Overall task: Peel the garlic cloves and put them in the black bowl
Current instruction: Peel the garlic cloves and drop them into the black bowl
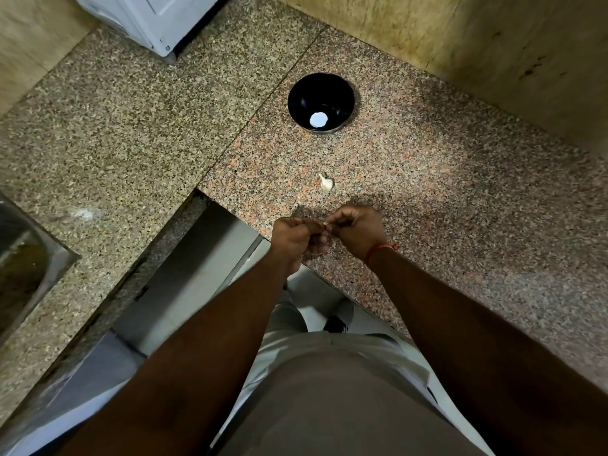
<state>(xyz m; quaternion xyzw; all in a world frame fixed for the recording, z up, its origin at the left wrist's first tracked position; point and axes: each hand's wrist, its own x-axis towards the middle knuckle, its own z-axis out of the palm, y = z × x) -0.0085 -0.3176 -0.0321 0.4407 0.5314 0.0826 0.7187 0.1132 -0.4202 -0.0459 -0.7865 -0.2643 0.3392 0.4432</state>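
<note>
Clove (325, 224) pinched between left hand (296, 236) and right hand (357, 230), both grips curled tight on it, above desk (427, 192) edge. Bowl (342, 93) at 12 o'clock, spare clove (326, 183) between. Risk: slipping from fingertips, dropping off desk edge to floor.

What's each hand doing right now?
Left hand: fingers pinching the garlic clove.
Right hand: fingers pinching the same clove.
</note>
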